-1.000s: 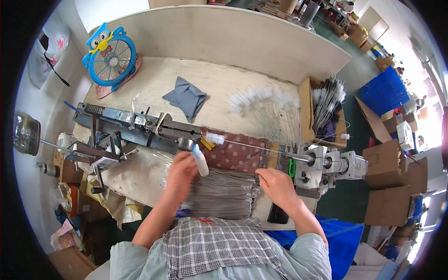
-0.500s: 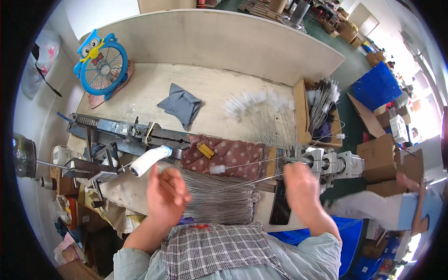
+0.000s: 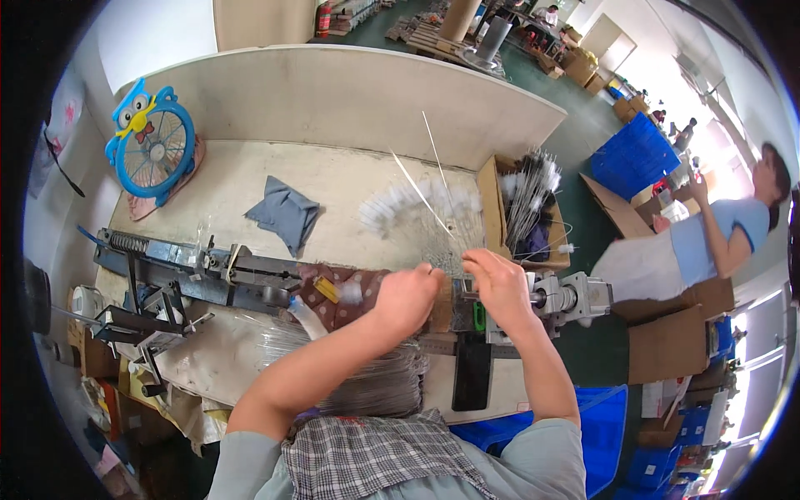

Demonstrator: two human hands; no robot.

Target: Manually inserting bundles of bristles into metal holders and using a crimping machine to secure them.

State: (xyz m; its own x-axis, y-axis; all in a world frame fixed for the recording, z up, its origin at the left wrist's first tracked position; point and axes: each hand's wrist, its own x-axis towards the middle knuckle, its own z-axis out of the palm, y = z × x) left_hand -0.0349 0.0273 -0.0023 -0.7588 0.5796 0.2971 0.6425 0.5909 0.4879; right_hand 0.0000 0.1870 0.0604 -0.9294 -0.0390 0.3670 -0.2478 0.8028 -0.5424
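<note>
The left hand (image 3: 406, 296) and the right hand (image 3: 501, 283) sit close together at the right end of the long metal machine (image 3: 208, 271), just in front of its grey motor head (image 3: 571, 293). Both hands pinch thin wires (image 3: 425, 196) that rise slanting toward the far side; the fingertips look closed on the wire ends, probably so the ends can be fed level into the clamp by the motor, though the exact grip is too small to tell for sure. A bundle of straight wires (image 3: 367, 387) lies near the person's chest, within easy reach of either hand. Finished white bristle brushes (image 3: 400, 204) lie on the far part of the table, and more stand in a cardboard box (image 3: 529, 204) to the right, likely as the place for done pieces.

The table (image 3: 350, 175) is pale and worn, backed by a curved beige partition. A grey cloth (image 3: 283, 215) lies left of middle, and a blue owl-shaped fan (image 3: 154, 142) stands at the far left. The room is a workshop with a green floor, blue crates (image 3: 637, 154) and cartons; another person (image 3: 708, 237) stands at the right
</note>
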